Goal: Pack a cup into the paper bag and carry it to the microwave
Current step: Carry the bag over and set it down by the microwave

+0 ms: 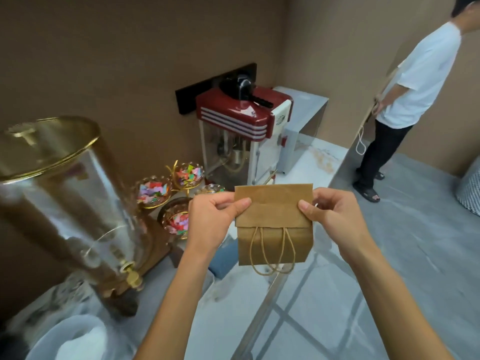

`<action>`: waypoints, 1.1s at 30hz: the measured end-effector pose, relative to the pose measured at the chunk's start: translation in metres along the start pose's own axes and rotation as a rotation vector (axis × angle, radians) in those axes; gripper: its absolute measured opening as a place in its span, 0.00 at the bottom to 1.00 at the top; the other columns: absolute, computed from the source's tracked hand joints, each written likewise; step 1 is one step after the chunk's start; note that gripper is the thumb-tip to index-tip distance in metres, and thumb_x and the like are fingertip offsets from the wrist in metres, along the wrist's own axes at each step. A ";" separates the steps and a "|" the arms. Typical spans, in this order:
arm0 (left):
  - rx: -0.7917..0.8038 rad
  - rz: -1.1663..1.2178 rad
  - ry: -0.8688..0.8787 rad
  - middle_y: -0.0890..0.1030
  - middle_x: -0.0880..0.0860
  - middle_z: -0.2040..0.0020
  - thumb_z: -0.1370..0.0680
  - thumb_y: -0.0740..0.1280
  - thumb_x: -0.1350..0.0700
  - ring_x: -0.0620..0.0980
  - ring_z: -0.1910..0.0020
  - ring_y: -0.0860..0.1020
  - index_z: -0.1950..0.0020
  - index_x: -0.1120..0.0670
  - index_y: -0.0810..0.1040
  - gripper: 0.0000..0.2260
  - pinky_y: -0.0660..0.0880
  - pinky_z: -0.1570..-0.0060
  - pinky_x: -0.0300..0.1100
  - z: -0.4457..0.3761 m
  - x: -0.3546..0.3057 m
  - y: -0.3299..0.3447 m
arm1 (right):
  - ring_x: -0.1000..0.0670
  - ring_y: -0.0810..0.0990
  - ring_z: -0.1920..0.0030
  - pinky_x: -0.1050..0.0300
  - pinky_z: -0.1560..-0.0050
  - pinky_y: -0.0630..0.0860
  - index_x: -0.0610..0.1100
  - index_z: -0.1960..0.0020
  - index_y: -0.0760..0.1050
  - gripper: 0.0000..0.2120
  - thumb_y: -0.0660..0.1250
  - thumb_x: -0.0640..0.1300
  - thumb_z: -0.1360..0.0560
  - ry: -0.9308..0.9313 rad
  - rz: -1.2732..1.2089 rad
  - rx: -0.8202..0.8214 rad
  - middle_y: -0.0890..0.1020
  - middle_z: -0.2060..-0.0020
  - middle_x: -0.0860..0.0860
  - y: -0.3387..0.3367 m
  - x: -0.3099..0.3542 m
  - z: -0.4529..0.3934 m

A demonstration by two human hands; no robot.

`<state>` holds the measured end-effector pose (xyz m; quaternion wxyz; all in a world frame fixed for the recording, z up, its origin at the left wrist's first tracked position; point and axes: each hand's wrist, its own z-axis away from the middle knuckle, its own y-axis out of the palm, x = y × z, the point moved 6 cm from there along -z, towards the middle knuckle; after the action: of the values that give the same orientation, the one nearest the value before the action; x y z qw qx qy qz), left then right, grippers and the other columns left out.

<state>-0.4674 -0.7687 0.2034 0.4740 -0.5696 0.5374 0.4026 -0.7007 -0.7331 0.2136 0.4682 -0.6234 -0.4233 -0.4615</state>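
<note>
Both hands pinch the bag (274, 224) at frame centre: my left hand (215, 216) clamps its left edge, my right hand (332, 219) its right edge. It is flat and folded, handles hanging down. I see no cup or microwave, so I judge packing and carrying are not yet begun.

I see both hands raised in front of the camera, holding a flat, folded paper bag (274, 224) by its upper flap. The left hand (215, 216) pinches the left edge, the right hand (330, 216) the right edge. Twine handles (272, 253) hang below the bag. Behind stand a red popcorn machine (241, 131), glass bowls (155, 190) of coloured pieces and a large drink dispenser (67, 193). A person in a white shirt (415, 81) stands at the far right.
</note>
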 end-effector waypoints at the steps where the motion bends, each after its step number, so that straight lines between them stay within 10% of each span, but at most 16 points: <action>1: 0.013 0.010 0.001 0.88 0.43 0.63 0.27 0.75 0.64 0.44 0.62 0.87 0.61 0.43 0.87 0.14 0.81 0.61 0.33 -0.011 0.002 0.010 | 0.46 0.71 0.64 0.51 0.57 0.69 0.36 0.65 0.78 0.09 0.71 0.34 0.26 0.009 0.000 -0.003 0.76 0.68 0.44 -0.007 -0.005 -0.011; 8: 0.014 -0.018 -0.072 0.88 0.57 0.61 0.27 0.75 0.60 0.51 0.62 0.86 0.60 0.54 0.88 0.03 0.84 0.55 0.50 -0.081 0.034 0.082 | 0.47 0.72 0.64 0.52 0.57 0.71 0.39 0.65 0.80 0.10 0.71 0.35 0.25 0.049 -0.013 0.030 0.79 0.70 0.50 -0.056 -0.049 -0.094; 12: -0.024 -0.029 -0.089 0.89 0.50 0.63 0.28 0.76 0.61 0.47 0.63 0.86 0.59 0.51 0.88 0.06 0.81 0.60 0.38 -0.119 0.055 0.136 | 0.48 0.72 0.65 0.54 0.58 0.72 0.43 0.68 0.79 0.13 0.71 0.35 0.25 0.054 -0.016 0.080 0.78 0.71 0.51 -0.098 -0.079 -0.149; 16: -0.064 -0.005 -0.124 0.82 0.73 0.63 0.28 0.77 0.56 0.54 0.64 0.78 0.59 0.69 0.82 0.15 0.75 0.57 0.48 -0.153 0.071 0.195 | 0.47 0.70 0.65 0.54 0.59 0.70 0.39 0.65 0.78 0.10 0.72 0.37 0.26 0.035 0.012 0.168 0.78 0.70 0.42 -0.145 -0.106 -0.209; 24: -0.166 -0.057 -0.205 0.75 0.38 0.81 0.26 0.74 0.64 0.33 0.78 0.73 0.64 0.54 0.79 0.09 0.69 0.70 0.23 -0.202 0.085 0.286 | 0.55 0.68 0.72 0.66 0.68 0.67 0.50 0.72 0.76 0.18 0.71 0.37 0.25 0.057 0.070 0.355 0.73 0.76 0.60 -0.205 -0.146 -0.309; 29: -0.219 -0.061 -0.290 0.60 0.46 0.77 0.28 0.77 0.58 0.46 0.76 0.57 0.77 0.54 0.63 0.25 0.59 0.74 0.35 -0.241 0.120 0.319 | 0.62 0.67 0.78 0.74 0.74 0.63 0.54 0.74 0.77 0.23 0.71 0.36 0.25 0.062 0.106 0.426 0.72 0.80 0.63 -0.221 -0.174 -0.364; 33: -0.219 -0.011 -0.359 0.72 0.62 0.71 0.29 0.77 0.55 0.52 0.67 0.68 0.66 0.69 0.72 0.21 0.70 0.60 0.43 -0.278 0.153 0.345 | 0.62 0.71 0.76 0.75 0.71 0.66 0.50 0.72 0.77 0.18 0.71 0.36 0.25 0.083 0.136 0.461 0.75 0.77 0.62 -0.231 -0.203 -0.416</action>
<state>-0.8090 -1.0648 0.0812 0.4998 -0.5398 0.3942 0.5509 -1.0407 -1.1109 0.1169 0.6450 -0.5075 -0.4550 -0.3456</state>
